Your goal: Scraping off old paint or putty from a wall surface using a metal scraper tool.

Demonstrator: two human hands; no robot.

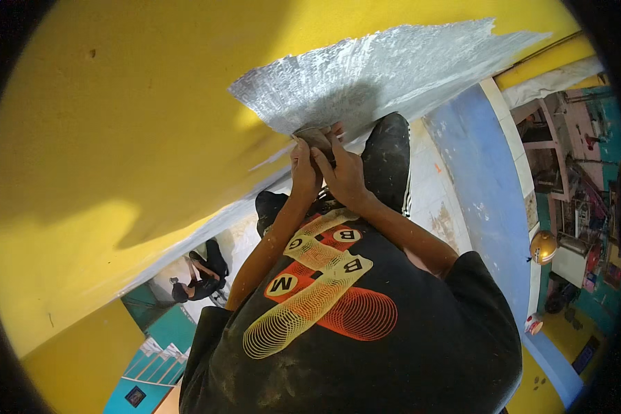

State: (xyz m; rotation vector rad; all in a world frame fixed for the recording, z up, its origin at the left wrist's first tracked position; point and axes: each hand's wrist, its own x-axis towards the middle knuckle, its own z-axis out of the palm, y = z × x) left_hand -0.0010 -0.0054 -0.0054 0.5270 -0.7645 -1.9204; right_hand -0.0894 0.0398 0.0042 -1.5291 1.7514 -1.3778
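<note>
A bent grey-brown sheet point(315, 138), which looks like sandpaper, is held between my two hands in front of my waist. My left hand point(302, 168) pinches its near-left edge with thumb and fingers. On the other side, my right hand point(345, 173) grips it, thumb lying toward the left hand and fingertips partly hidden behind the sheet. Just beyond the hands is a yellow painted wall point(150, 119) with a rough grey-white patch point(357, 72) of ragged outline. Whether the sheet touches the wall, I cannot tell.
My knee point(388, 150) is close to the wall's lower part. A blue floor strip point(476, 171) runs along the right. Beyond it are a gold helmet point(543, 247) and cluttered shelves point(548, 145). Another person point(204, 282) in dark clothes is low down at the left.
</note>
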